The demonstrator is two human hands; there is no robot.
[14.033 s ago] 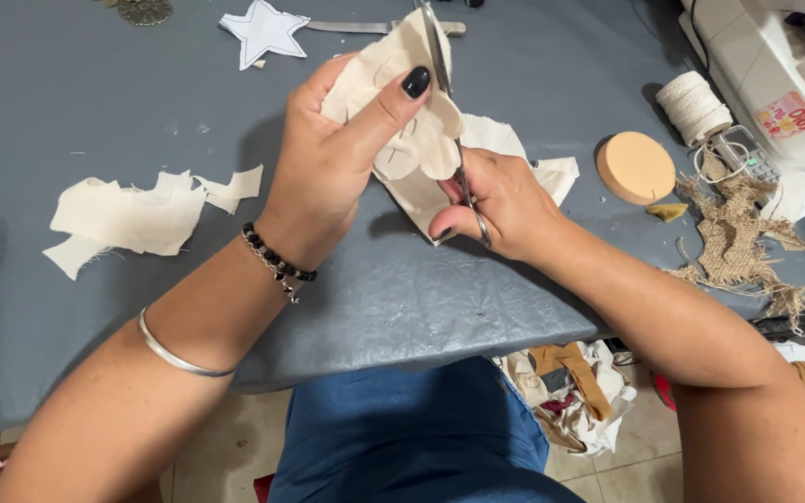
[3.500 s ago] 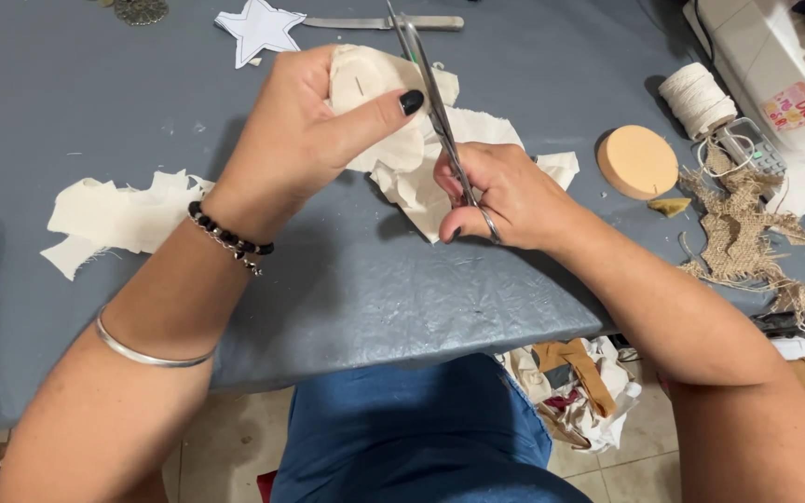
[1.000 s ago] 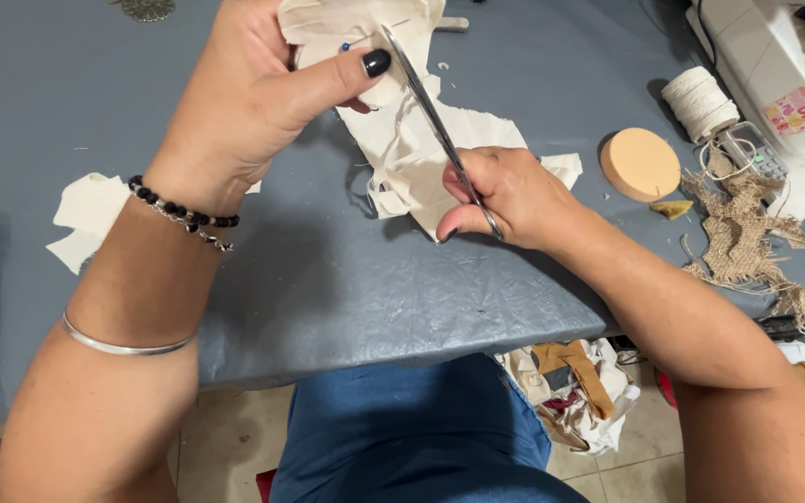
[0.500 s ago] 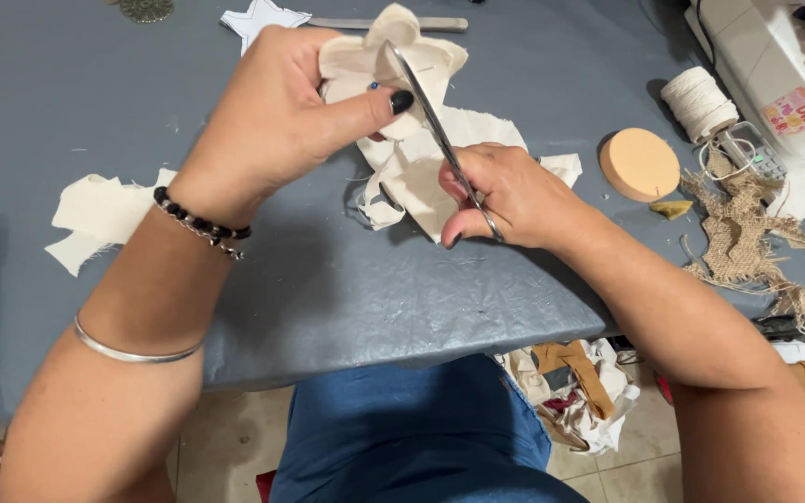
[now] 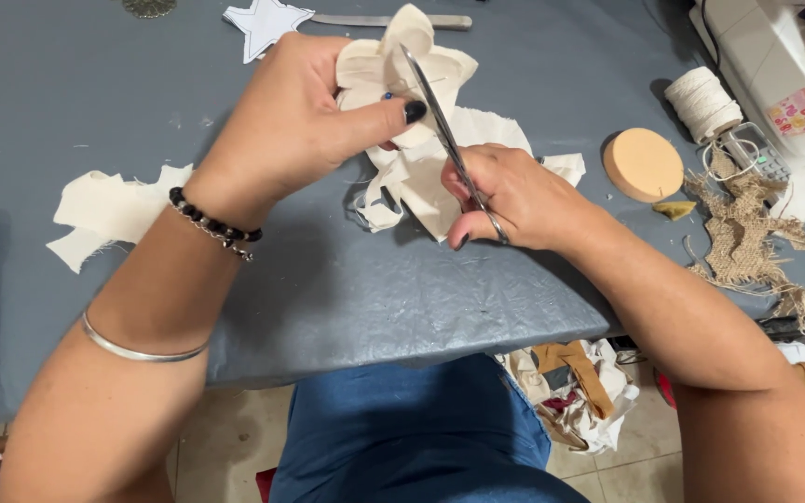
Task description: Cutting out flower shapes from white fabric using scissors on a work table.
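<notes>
Fingers (image 5: 393, 114) pinch cream fabric (image 5: 421, 74); right hand (image 5: 514, 196) grips scissors (image 5: 440, 126).

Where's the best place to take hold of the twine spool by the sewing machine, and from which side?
Grip the twine spool across its wound middle, coming from above and the front-left. It lies tilted on the grey table, so its round sides are exposed there. The sewing machine crowds the right, and loose twine trails toward the burlap scrap. Both hands are occupied: left hand on cloth, right hand on scissors.
</notes>
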